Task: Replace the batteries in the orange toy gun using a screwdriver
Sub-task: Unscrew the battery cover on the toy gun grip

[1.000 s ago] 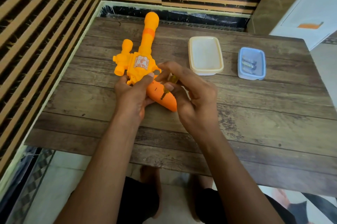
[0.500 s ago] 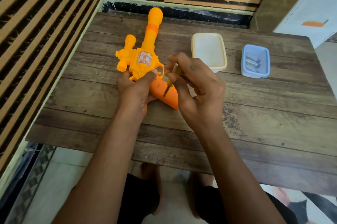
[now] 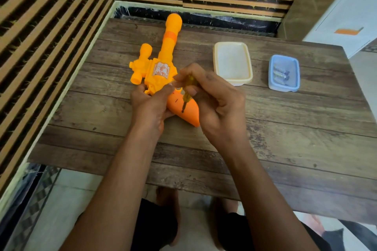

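- I see the gun lying flat on the table, left of centre. Its barrel points to 12 o'clock and its darker orange grip runs toward 5 o'clock.
- I have the left hand gripping the gun's body from the 7 o'clock side. The fingers wrap its edge and the thumb lies across the top by the trigger guard.
- The right hand pinches the screwdriver by its yellow handle between thumb and fingertips, with the other fingers curled in.
- The screwdriver is tilted, handle toward 1 o'clock and tip down on the face of the grip. From here I cannot tell if it sits in a screw.
- A cream box sits at 2 o'clock from the gun, near the right hand but apart from it.
- A blue box sits at 3 o'clock from the cream one, with a gap between them. It holds batteries, though I cannot count them.
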